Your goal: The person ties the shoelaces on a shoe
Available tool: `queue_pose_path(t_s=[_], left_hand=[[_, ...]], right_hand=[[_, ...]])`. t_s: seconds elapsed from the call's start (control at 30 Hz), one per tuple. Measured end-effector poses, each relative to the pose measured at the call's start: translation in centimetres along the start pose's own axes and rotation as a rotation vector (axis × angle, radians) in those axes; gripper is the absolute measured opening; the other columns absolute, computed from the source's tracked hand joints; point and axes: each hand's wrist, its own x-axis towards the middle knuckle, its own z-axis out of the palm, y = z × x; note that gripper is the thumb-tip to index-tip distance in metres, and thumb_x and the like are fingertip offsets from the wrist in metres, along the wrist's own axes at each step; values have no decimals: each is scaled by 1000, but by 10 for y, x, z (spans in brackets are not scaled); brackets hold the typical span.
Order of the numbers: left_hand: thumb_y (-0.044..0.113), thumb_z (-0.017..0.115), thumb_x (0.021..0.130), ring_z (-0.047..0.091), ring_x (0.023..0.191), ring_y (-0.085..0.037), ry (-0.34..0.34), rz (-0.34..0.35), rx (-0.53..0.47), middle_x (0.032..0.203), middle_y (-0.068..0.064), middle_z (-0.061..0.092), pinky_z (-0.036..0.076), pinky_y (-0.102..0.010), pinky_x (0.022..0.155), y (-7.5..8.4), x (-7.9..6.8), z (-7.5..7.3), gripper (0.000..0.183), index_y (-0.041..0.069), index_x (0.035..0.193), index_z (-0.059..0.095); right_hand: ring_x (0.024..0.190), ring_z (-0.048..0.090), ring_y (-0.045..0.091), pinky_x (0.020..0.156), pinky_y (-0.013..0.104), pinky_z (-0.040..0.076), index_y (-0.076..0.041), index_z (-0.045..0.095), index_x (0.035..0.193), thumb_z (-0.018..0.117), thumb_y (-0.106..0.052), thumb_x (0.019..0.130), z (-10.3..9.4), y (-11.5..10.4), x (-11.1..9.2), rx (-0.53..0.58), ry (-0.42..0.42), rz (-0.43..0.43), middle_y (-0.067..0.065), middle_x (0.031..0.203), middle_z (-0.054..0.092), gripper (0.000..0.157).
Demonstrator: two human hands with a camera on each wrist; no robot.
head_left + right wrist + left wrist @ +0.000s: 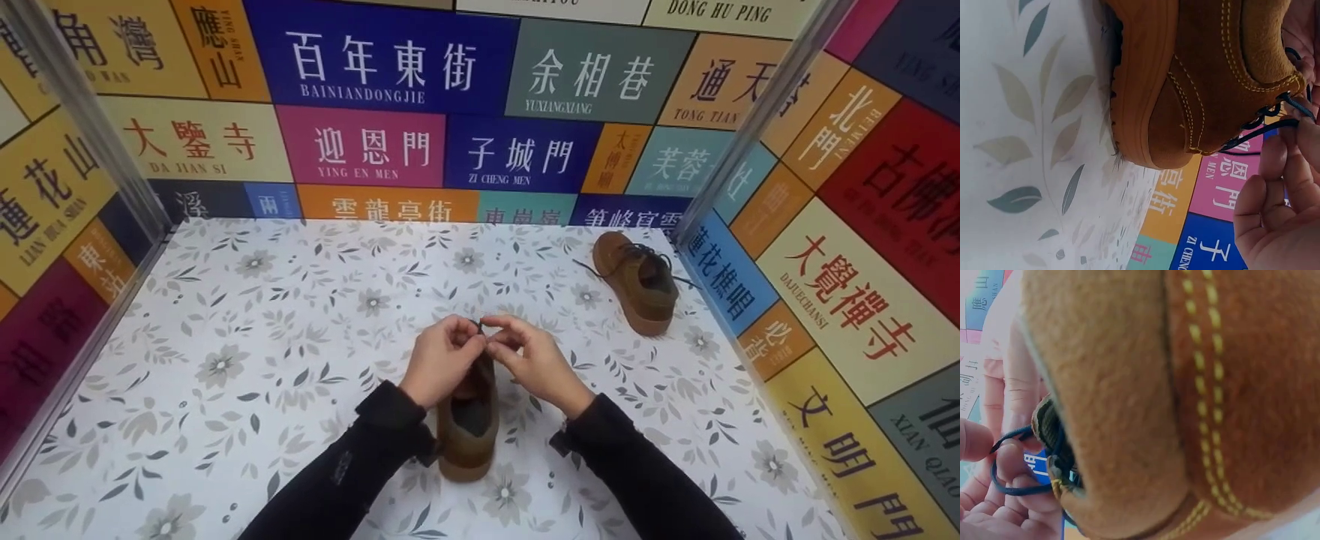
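Observation:
A brown suede shoe (466,454) with yellow stitching stands on the floral surface between both forearms, its toe pointing away. Over its front, my left hand (441,361) and right hand (541,365) meet, fingertips close together. Both pinch the shoe's dark lace (1264,130) just above the eyelets. In the left wrist view, the lace makes a small loop (1016,491) by the fingers, while the brown shoe side (1117,382) fills most of the picture. The hands cover the shoe's toe in the head view.
The matching brown shoe (637,289) sits at the back right with its laces loose. Colourful panels with Chinese lettering (386,64) stand at the back and on both sides. The white surface (322,450) carries a grey leaf and flower print.

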Motion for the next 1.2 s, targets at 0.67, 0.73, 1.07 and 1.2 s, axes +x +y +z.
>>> queue_pose_path(t_s=[0.67,0.73,1.07,1.2], left_hand=[[13,69,102,71,72,-14,-78,-91,-66,84,-9,79,49,-24,59,-8,-4,-8,9,5,99,67],[15,69,102,71,72,-13,-81,-93,-60,84,-8,79,50,-24,59,-8,-4,-8,10,6,99,67],[15,71,101,72,73,-14,-72,-99,-64,83,-6,79,50,-25,60,-7,-3,-8,10,6,97,69],[15,71,100,70,71,-13,-70,-112,-81,82,-7,79,49,-25,59,-6,-3,-9,10,6,96,70]], right_hand=[[79,60,12,74,28,51,-10,74,105,58,-22,111,-43,-17,-17,-220,-155,125,5,95,72,20],[77,57,11,70,25,48,-8,73,105,55,-23,113,-43,-18,-15,-109,-154,189,8,95,72,25],[61,49,7,56,19,40,-5,64,105,53,-17,113,-42,-21,-9,314,-186,347,-1,82,64,18],[62,48,6,56,19,38,-4,67,108,56,-18,112,-43,-20,-11,324,-217,334,-2,83,66,18]])
